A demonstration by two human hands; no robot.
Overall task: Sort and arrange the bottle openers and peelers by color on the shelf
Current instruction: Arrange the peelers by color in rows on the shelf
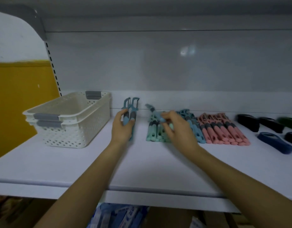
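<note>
Both hands on blue peelers; colour rows partly laid out on the shelf (pixel 142 170).

Fingers of the left hand (pixel 123 129) curl round two blue peelers (pixel 131 111), between the stacked baskets (pixel 73 116) and the mint peelers (pixel 151 134). The right hand (pixel 176 127) pinches a single blue peeler (pixel 152 109) above the mint row — the grip is blurred. Further right are pink peelers (pixel 224 130), then dark bottle openers (pixel 248 122). Risk: the pinch sits near the handle end, so the peeler may swing and drop into the mint row — or the right wrist may scatter it.
</note>
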